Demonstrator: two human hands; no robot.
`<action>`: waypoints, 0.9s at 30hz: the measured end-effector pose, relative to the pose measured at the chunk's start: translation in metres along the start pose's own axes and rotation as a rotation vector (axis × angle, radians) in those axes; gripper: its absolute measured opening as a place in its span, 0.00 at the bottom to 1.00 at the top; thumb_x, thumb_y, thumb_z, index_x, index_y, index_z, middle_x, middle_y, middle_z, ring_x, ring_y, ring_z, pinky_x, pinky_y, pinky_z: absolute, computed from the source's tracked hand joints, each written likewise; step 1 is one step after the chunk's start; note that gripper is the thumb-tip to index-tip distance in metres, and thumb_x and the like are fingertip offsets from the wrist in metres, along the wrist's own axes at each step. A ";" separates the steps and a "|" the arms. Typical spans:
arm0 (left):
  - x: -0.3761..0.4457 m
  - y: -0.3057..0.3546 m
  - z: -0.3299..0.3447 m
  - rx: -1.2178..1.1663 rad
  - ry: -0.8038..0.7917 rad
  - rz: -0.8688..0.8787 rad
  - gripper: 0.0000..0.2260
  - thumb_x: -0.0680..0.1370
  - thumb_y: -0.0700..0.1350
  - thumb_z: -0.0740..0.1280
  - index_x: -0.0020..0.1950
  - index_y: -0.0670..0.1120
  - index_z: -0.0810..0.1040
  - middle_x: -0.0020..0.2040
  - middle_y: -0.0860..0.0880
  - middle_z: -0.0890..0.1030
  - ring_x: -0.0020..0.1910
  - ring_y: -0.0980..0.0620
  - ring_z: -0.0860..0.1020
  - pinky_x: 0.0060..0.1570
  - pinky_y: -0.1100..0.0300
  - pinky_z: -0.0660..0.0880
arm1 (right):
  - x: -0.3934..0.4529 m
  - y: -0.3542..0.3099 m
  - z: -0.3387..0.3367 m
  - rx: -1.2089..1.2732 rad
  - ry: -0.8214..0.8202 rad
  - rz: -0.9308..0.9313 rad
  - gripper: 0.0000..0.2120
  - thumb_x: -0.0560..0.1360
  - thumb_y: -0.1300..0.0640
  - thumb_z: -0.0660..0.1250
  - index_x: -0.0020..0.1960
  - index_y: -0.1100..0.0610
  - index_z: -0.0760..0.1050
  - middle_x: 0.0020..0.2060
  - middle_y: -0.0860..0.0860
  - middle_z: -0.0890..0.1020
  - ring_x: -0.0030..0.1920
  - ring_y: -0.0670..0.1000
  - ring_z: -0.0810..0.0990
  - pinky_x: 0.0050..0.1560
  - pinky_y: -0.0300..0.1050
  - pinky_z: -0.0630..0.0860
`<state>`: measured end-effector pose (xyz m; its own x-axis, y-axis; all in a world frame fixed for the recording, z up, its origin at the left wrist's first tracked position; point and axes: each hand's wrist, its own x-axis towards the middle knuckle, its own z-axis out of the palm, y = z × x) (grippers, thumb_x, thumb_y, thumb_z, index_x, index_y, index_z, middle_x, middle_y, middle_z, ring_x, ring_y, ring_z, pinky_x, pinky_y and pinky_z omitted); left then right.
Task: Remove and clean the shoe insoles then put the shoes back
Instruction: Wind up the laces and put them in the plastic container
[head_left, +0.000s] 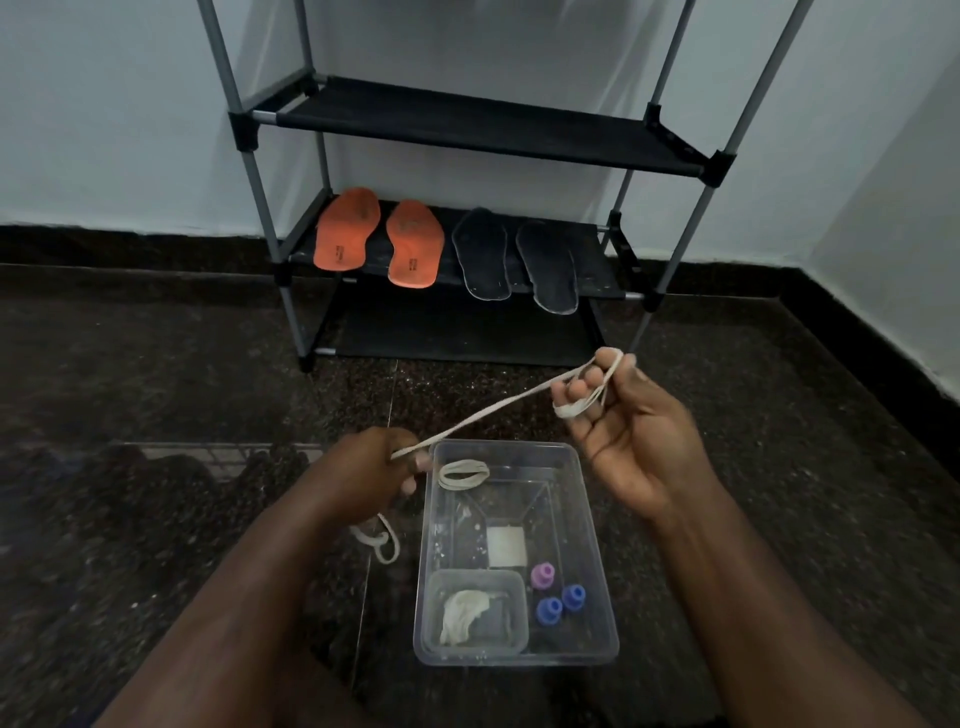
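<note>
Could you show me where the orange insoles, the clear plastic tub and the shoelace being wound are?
orange insoles (347, 228): head view, middle of the left one on the rack shelf.
clear plastic tub (597, 525): head view, its right wall.
shoelace (488, 415): head view, the taut stretch between the two hands.

The floor (156, 364) is dark speckled stone, polished and glossy. At twelve o'clock the rack (670, 260) has matt grey metal poles, black plastic joints and black cloth shelves. On it lie two orange insoles (348, 228) with a matt, foam-like face and two dark insoles (480, 254), duller. At six o'clock the tub (597, 519) is clear, smooth plastic. The lace (483, 415) looks like flat woven cloth.
</note>
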<state>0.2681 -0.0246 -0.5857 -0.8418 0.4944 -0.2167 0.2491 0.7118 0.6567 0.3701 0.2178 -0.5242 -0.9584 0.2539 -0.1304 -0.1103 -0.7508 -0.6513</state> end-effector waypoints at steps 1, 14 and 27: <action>0.003 -0.003 0.000 0.052 0.002 -0.018 0.06 0.80 0.52 0.66 0.46 0.54 0.82 0.39 0.55 0.84 0.39 0.54 0.82 0.45 0.52 0.80 | 0.000 0.001 -0.001 -0.026 0.019 0.002 0.11 0.81 0.55 0.58 0.49 0.59 0.76 0.35 0.54 0.78 0.37 0.50 0.81 0.55 0.52 0.80; -0.008 0.051 0.037 -0.666 -0.029 0.332 0.12 0.81 0.39 0.64 0.53 0.57 0.81 0.44 0.54 0.83 0.45 0.55 0.81 0.46 0.57 0.79 | -0.021 0.037 0.028 -0.176 -0.221 0.262 0.11 0.82 0.59 0.56 0.54 0.63 0.75 0.36 0.55 0.77 0.37 0.52 0.79 0.58 0.54 0.78; -0.019 0.050 0.020 0.112 0.093 0.371 0.09 0.79 0.59 0.64 0.53 0.60 0.81 0.48 0.59 0.83 0.45 0.62 0.79 0.48 0.54 0.78 | -0.006 0.057 -0.001 -1.307 -0.001 -0.209 0.08 0.81 0.57 0.61 0.50 0.54 0.79 0.45 0.46 0.84 0.47 0.41 0.82 0.49 0.40 0.78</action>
<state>0.3057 0.0119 -0.5627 -0.7236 0.6843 0.0903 0.5904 0.5459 0.5944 0.3699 0.1739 -0.5616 -0.9547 0.2914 0.0603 0.0776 0.4393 -0.8950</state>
